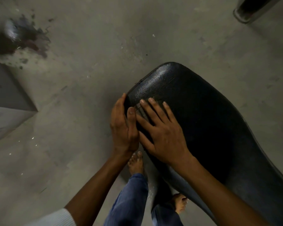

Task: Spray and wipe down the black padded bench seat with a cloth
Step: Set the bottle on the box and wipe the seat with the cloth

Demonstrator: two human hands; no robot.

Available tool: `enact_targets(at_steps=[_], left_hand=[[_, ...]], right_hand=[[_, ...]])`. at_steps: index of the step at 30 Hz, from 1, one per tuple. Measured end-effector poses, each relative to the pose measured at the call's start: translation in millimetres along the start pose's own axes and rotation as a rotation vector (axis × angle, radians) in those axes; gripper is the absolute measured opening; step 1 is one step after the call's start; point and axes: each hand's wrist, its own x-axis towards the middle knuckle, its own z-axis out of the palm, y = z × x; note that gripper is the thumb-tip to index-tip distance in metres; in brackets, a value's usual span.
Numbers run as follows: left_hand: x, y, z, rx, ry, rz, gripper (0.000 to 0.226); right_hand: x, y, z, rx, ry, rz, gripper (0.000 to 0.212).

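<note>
The black padded bench seat (pixel 203 115) runs from the middle of the view down to the lower right, its rounded end pointing up and left. My left hand (pixel 123 126) wraps the seat's left edge near that end, thumb on top and fingers curled around the side. My right hand (pixel 162 129) lies flat on the top of the pad with fingers spread, beside the left thumb. Neither hand holds a cloth or a spray bottle; none is in view. A scuffed, scratched patch shows on the pad just past my fingertips.
Grey concrete floor (pixel 88 62) surrounds the seat. A dark stain (pixel 23 39) marks the floor at upper left. A grey block corner (pixel 8 98) juts in at left. A dark metal-rimmed post (pixel 252 8) stands at top right. My bare feet (pixel 136 163) and jeans are below the seat.
</note>
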Motion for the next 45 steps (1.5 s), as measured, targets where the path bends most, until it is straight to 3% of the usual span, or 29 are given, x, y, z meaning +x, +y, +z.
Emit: enact_targets(at_steps=[5, 8, 10, 12, 15, 18, 23, 27, 29, 34, 38, 42, 45], left_hand=[[-5, -4, 4, 0.040, 0.006, 0.043, 0.057], [-10, 7, 8, 0.166, -0.008, 0.165, 0.053], [-17, 20, 17, 0.269, -0.091, 0.269, 0.057], [-31, 25, 31, 0.437, -0.199, 0.337, 0.064], [-48, 22, 42, 0.654, -0.236, 0.349, 0.066], [-77, 23, 40, 0.661, -0.237, 0.285, 0.064], [-84, 13, 27, 0.712, -0.328, 0.427, 0.064], [-52, 26, 50, 0.757, -0.218, 0.309, 0.063], [-68, 31, 56, 0.751, -0.239, 0.280, 0.064], [-134, 38, 55, 0.761, -0.427, 0.419, 0.064], [-103, 37, 59, 0.785, -0.397, 0.469, 0.064], [-86, 40, 69, 0.785, -0.329, 0.363, 0.065], [-126, 44, 67, 0.761, -0.459, 0.477, 0.066]], right_hand=[[1, -7, 0, 0.177, 0.063, 0.067, 0.064], [-9, 11, -12, 0.340, 0.219, 0.266, 0.051], [-21, 30, -18, 0.301, 0.303, 0.426, 0.046], [-36, 44, -19, 0.212, 0.269, 0.514, 0.046], [-54, 55, -14, 0.132, 0.184, 0.474, 0.050], [-62, 59, -13, 0.117, 0.183, 0.466, 0.050], [-75, 64, -17, 0.042, 0.184, 0.551, 0.053], [-79, 69, -15, 0.036, 0.194, 0.517, 0.053], [-85, 68, -17, 0.074, 0.208, 0.533, 0.052], [-123, 68, -25, 0.056, 0.237, 0.649, 0.051], [-143, 72, -24, 0.014, 0.272, 0.711, 0.052], [-144, 73, -20, 0.041, 0.280, 0.712, 0.052], [-149, 71, -23, 0.072, 0.298, 0.734, 0.051]])
